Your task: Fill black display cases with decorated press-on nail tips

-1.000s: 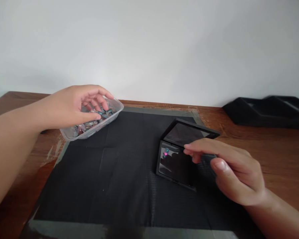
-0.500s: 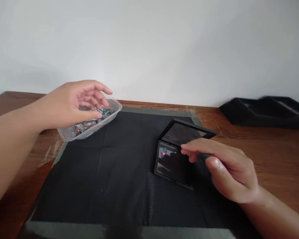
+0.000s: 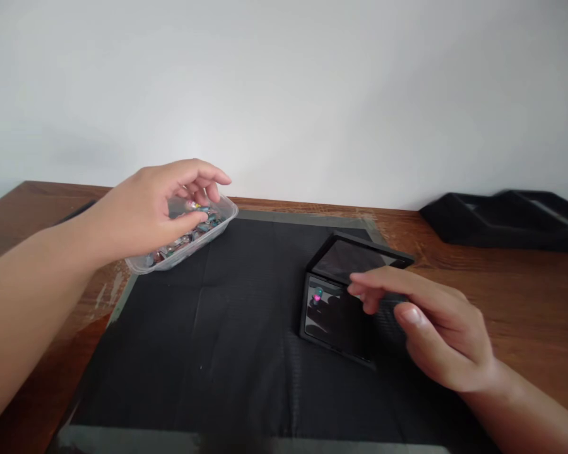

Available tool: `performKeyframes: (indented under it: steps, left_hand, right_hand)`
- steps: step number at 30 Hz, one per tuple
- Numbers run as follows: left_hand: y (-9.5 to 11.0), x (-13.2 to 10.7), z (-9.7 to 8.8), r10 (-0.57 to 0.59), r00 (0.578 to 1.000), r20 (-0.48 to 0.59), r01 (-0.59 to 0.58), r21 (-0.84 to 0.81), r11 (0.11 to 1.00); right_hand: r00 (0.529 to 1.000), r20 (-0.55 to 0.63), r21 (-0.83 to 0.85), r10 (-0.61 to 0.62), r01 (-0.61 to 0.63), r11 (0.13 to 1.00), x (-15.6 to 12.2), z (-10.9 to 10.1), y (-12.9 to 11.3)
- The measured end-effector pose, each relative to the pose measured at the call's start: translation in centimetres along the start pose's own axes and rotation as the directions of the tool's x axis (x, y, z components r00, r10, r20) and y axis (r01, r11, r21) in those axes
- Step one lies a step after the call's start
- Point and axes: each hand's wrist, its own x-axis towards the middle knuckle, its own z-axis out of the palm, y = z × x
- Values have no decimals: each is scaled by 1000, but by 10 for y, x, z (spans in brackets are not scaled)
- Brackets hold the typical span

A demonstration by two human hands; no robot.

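Note:
My left hand (image 3: 156,205) hovers over a clear plastic tub (image 3: 189,249) at the left, its thumb and fingers apart. Small shiny beads (image 3: 211,221), teal, pink and clear, lie in the tub; the hand hides part of them. Over a black hinged case (image 3: 338,356) standing unfolded, my right hand (image 3: 435,328) is held with thumb and index finger apart and nothing seen between them. The case has two glossy dark panels. One teal-and-pink bead (image 3: 317,295) rests on the lower panel, beside the right fingertips.
A black mat (image 3: 227,353) with grey-green borders covers much of the wooden table (image 3: 525,315). At the back right lies a black angular tray (image 3: 502,217). A plain pale wall (image 3: 284,101) rises behind the table.
The view has shifted slightly, so things sit a little lower and further right. My left hand has moved slightly right above the tub. My right hand has stayed by the case.

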Motion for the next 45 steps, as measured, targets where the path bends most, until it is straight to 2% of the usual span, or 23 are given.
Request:
performKeyframes:
  steps: [7, 14, 22, 27, 34, 40, 45]
  left_hand:
    - [10, 0, 2, 81, 992, -98, -81, 4, 997]
    - [5, -1, 7, 109, 972, -207, -107, 19, 994]
    - [-2, -1, 7, 91, 971, -223, -89, 19, 996]
    - [-3, -3, 6, 166, 941, -295, -148, 81, 986]
    - [-5, 0, 7, 177, 888, -425, -143, 112, 983]
    - [-2, -1, 6, 66, 934, -352, -21, 130, 991]
    - [-9, -1, 5, -79, 971, -226, 89, 38, 995]
  right_hand:
    - [1000, -14, -20, 12, -12, 1000, -4, 2, 0]
    - [1000, 4, -34, -6, 7, 999, -4, 2, -1]
    - [1000, 17, -44, -18, 19, 999, -6, 1, -1]
    - [1000, 12, -38, -16, 16, 999, -5, -1, -1]
    - [1000, -1, -55, -8, 8, 998, -6, -2, -1]
    - [1000, -9, -35, 16, -16, 999, -6, -1, -2]
    - [1000, -14, -39, -1, 1, 999, -5, -2, -3]
